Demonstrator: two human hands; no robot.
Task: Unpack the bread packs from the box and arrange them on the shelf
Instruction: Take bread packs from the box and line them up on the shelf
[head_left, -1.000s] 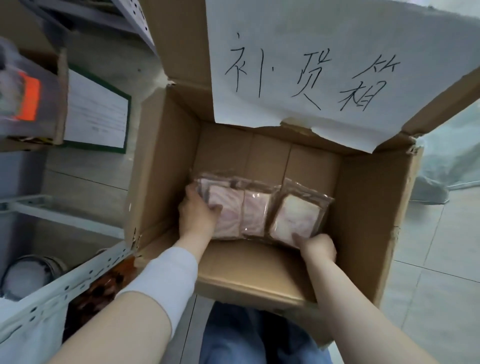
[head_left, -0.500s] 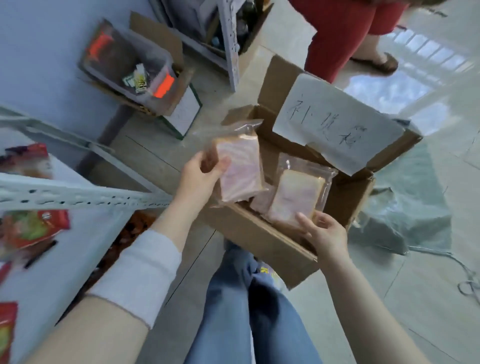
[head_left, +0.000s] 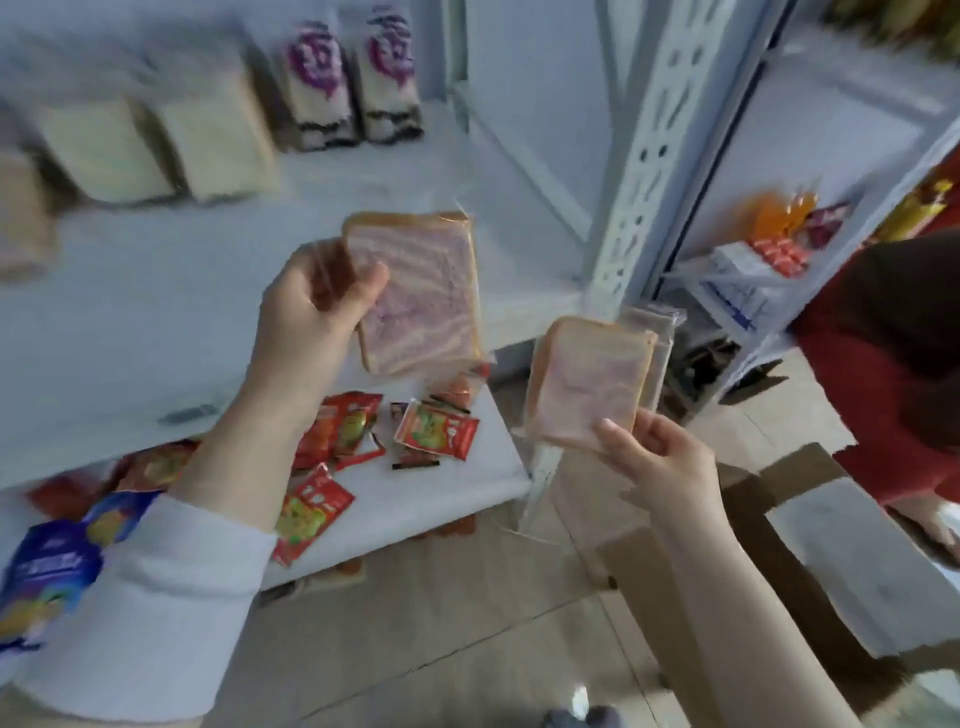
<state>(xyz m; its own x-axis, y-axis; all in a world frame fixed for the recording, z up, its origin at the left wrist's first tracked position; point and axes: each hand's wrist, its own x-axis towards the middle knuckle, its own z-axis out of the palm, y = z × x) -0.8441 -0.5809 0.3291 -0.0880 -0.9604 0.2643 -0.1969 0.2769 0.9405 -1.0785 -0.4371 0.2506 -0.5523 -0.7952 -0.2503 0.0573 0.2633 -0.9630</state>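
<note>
two packs in hand: left bread pack (head_left: 421, 296) and right bread pack (head_left: 587, 384) are being held in the air before the shelf (head_left: 156, 270), out of the box (head_left: 810, 467).
left grip (head_left: 311, 317): is being clamped on its pack's side edge, thumb across the front.
right grip (head_left: 660, 457): is being pinched on its pack's lower corner.
step in hand: packs are being carried to the shelf; bare board beside the pale loaves (head_left: 218, 145) is being judged the best spot, each pack set down without squeezing.
materials: soft square slices, pink-marbled, are being kept in clear crinkly film.
</note>
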